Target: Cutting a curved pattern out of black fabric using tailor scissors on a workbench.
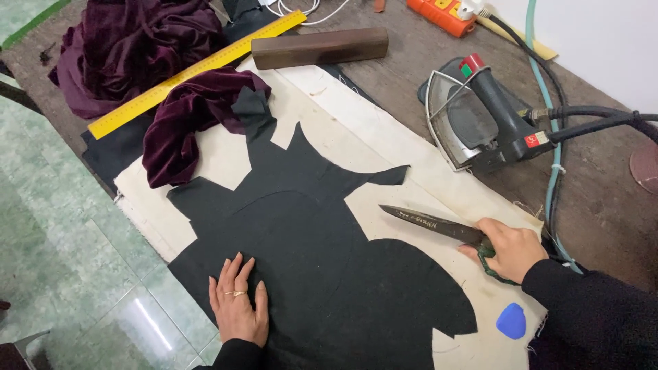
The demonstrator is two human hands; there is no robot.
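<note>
1. The counter (pixel 603 205) is brown and worn, and runs from the upper left of the frame down to the right edge.
2. A cream cloth (pixel 384 137) lies spread over the counter's middle.
3. The black fabric (pixel 322 274), cut into curved and pointed shapes, lies flat on the cream cloth and fills the lower centre of the frame.
4. A heap of dark purple velvet (pixel 130 41) sits in the upper left; a smaller velvet piece (pixel 185 123) lies on the cream cloth just below the yellow ruler (pixel 199 68).
5. A steam iron (pixel 480 123) rests on its side at the upper right, with hoses leading off to the right.
6. A dark wooden block (pixel 319 46) lies at top centre, beside the ruler's upper end.
7. The left hand (pixel 238 305), at lower centre, presses flat on the black fabric, fingers released and spread, holding nothing.
8. The right hand (pixel 510 250), at lower right, has its fingers clenched around the green handles of the scissors (pixel 432 224), whose closed blades point left, at the edge of the black fabric.
9. A blue tailor's chalk (pixel 511 321) lies on the cream cloth below the right hand.
</note>
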